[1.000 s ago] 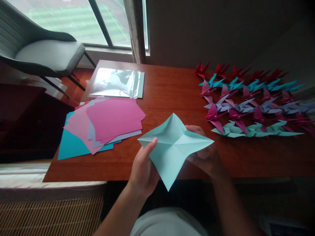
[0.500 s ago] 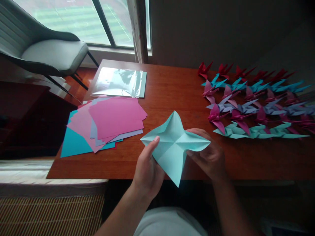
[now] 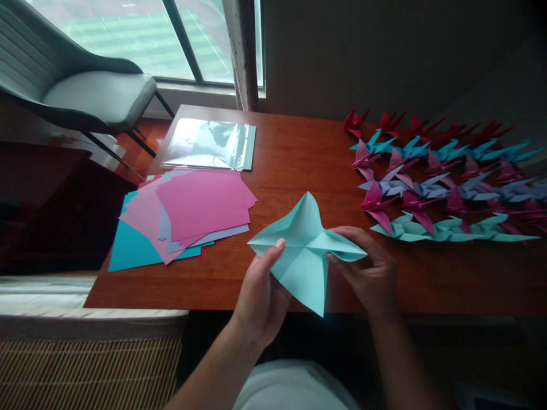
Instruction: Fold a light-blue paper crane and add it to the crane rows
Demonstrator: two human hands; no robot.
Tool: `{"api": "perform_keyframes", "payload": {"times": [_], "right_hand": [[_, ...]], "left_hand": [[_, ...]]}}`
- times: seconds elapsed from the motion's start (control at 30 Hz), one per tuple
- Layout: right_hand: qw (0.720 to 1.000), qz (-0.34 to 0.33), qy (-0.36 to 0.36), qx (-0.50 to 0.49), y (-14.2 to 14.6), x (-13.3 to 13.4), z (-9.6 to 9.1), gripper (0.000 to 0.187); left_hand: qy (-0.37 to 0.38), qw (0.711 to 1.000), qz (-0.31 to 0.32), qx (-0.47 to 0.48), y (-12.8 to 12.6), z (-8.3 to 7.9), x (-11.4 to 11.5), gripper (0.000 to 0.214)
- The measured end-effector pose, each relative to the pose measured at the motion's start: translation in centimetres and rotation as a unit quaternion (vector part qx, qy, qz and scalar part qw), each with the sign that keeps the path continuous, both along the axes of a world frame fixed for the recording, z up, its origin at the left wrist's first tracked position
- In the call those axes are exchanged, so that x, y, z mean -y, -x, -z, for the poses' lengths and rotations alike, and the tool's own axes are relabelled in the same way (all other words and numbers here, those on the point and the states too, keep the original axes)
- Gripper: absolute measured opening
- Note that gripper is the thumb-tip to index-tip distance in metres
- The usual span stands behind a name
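Observation:
A mint-green sheet of origami paper, creased into a four-pointed star shape, is held in the air above the table's front edge. My left hand grips its left side, thumb on top and fingers underneath. On the right, my right hand pinches the right point, where the two edges are drawn close together. Its fingers are partly behind the paper. Farther right, folded mint-green paper cranes lie in a row on the table.
Rows of red, blue, pink and lilac cranes cover the table's right side. Fanned coloured sheets lie on the left, with a clear packet of paper behind them. A chair stands by the window.
The right point of the paper has been squeezed narrower by my right hand. The near point has swung to the right and up, and both hands have shifted slightly right.

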State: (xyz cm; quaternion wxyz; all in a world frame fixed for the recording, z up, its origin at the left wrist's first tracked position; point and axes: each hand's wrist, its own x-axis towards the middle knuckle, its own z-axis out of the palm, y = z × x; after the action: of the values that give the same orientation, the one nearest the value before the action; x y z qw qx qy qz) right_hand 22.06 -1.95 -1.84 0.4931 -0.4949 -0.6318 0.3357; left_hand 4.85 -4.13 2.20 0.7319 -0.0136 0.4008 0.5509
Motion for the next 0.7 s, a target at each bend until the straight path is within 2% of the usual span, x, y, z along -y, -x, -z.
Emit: {"api": "perform_keyframes", "payload": {"times": [0.17, 0.33, 0.53, 0.7], "right_hand": [[1.0, -0.008, -0.02, -0.01, 0.0, -0.2, 0.0, 0.026], [0.999, 0.02, -0.022, -0.011, -0.2, -0.2, 0.4, 0.023], [0.995, 0.067, -0.001, -0.076, -0.3, -0.3, 1.4, 0.024], [0.992, 0.061, 0.047, -0.097, -0.2, -0.3, 1.8, 0.031]], "left_hand": [[-0.017, 1.0, 0.018, -0.01, 0.1, 0.1, 0.4, 0.038], [-0.055, 0.997, 0.043, -0.041, 0.5, 0.7, 0.6, 0.045], [-0.151, 0.983, 0.084, -0.065, 3.1, 1.5, 0.7, 0.072], [-0.173, 0.973, 0.111, -0.1, 4.4, 1.7, 1.0, 0.083]]}}
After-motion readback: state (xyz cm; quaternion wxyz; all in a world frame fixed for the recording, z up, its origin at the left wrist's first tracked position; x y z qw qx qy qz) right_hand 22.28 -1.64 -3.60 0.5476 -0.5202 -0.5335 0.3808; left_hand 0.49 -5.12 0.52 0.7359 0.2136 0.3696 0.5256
